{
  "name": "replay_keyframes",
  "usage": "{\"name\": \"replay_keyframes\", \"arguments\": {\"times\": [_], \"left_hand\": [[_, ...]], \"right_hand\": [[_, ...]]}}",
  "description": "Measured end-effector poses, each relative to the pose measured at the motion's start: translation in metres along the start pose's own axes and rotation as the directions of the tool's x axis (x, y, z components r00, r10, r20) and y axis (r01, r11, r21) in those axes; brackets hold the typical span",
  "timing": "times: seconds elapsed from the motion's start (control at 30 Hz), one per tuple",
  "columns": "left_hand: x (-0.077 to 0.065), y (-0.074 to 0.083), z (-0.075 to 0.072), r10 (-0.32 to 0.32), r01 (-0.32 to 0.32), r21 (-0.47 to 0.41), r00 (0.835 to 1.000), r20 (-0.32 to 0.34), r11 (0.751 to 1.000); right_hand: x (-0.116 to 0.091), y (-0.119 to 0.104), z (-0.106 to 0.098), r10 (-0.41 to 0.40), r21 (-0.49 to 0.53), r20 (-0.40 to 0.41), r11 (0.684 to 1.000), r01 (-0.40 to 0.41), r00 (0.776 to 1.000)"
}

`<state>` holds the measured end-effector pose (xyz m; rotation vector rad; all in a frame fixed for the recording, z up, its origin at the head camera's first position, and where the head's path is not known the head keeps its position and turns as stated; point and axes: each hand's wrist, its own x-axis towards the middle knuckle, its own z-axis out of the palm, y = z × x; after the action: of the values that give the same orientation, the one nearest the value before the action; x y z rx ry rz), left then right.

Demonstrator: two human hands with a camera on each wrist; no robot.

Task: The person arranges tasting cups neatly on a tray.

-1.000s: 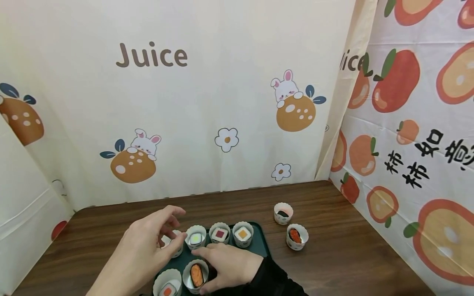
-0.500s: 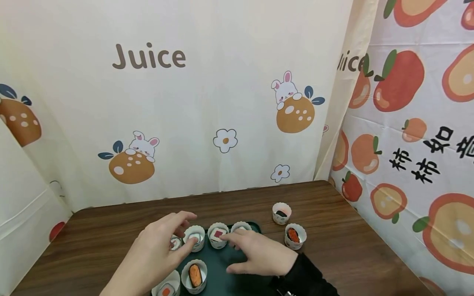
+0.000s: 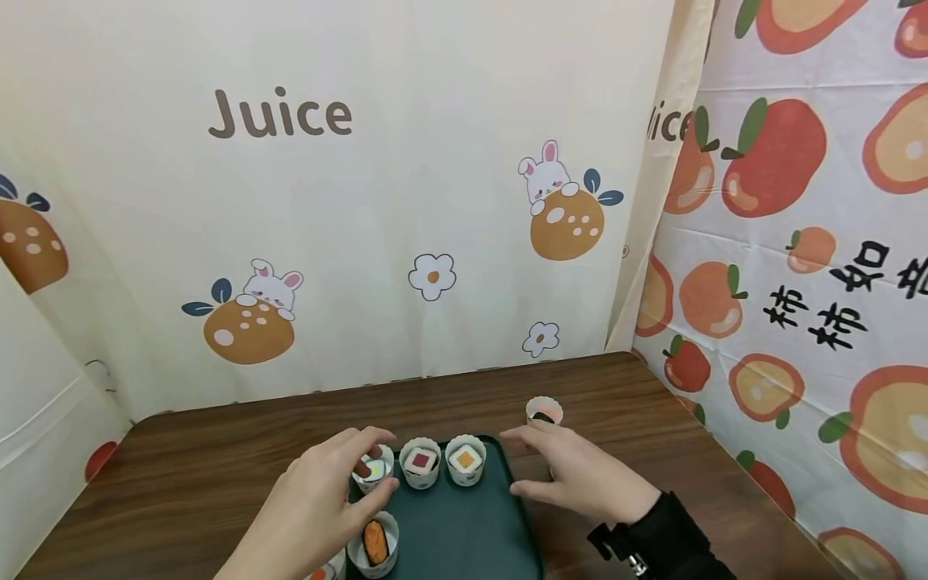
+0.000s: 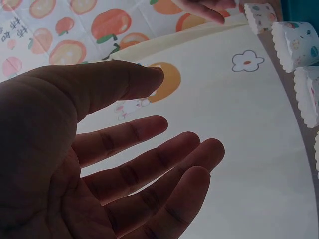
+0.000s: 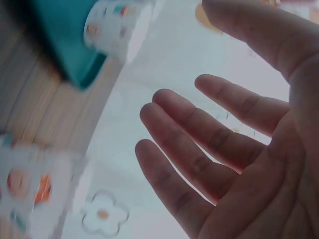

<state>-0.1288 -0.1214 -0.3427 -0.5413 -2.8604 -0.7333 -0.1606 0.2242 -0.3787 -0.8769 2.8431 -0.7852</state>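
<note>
Over the dark green tray's [image 3: 464, 536] left side hovers my left hand [image 3: 319, 503], fingers loosely bent with nothing between them. It is in front of a paper cup with a pale green-centred sushi roll [image 3: 374, 470]. Along the tray's far side are cups with a red-centred roll [image 3: 420, 461] and a yellow-centred roll [image 3: 466, 460]. Nearer lies an orange-topped sushi [image 3: 375, 542] in its cup. My right hand [image 3: 583, 471] hangs right of the tray, fingers spread and holding nothing in the right wrist view [image 5: 219, 149]. Behind its fingertips stands a loose paper cup [image 3: 544, 408].
The brown wooden table [image 3: 217, 491] ends at a cream curtain [image 3: 435, 185]. A fruit-printed curtain [image 3: 768, 258] borders the right side. Another cup with an orange-centred roll [image 3: 324, 572] is partly cut off at the bottom edge.
My right hand has left the orange-topped sushi's cup and moved right, past the tray's edge to the loose cups, covering one. My left hand has shifted slightly right.
</note>
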Motion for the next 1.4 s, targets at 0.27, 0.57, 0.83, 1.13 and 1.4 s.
{"name": "replay_keyframes", "arguments": {"times": [0.27, 0.57, 0.83, 1.13, 1.4], "left_hand": [[-0.001, -0.001, 0.005, -0.010, 0.010, 0.003, 1.000, 0.013, 1.000], [0.001, 0.001, 0.011, -0.007, 0.007, -0.003, 0.999, 0.042, 1.000], [0.003, 0.003, 0.014, -0.036, 0.036, -0.004, 0.998, 0.048, 0.999], [0.008, 0.000, 0.011, -0.040, 0.040, 0.000, 0.997, 0.065, 0.999], [0.014, -0.001, 0.005, -0.058, 0.059, -0.008, 0.994, 0.087, 0.998]], "right_hand": [[-0.013, 0.026, -0.013, 0.077, 0.002, -0.071, 0.997, -0.077, 0.995], [-0.024, 0.048, -0.015, 0.219, 0.010, -0.064, 0.976, -0.218, 0.974], [-0.022, 0.062, -0.014, 0.293, 0.018, -0.032, 0.956, -0.293, 0.956], [-0.014, 0.073, -0.010, 0.250, 0.029, 0.020, 0.968, -0.250, 0.968], [-0.008, 0.074, -0.007, 0.258, 0.048, 0.053, 0.964, -0.260, 0.965]]}}
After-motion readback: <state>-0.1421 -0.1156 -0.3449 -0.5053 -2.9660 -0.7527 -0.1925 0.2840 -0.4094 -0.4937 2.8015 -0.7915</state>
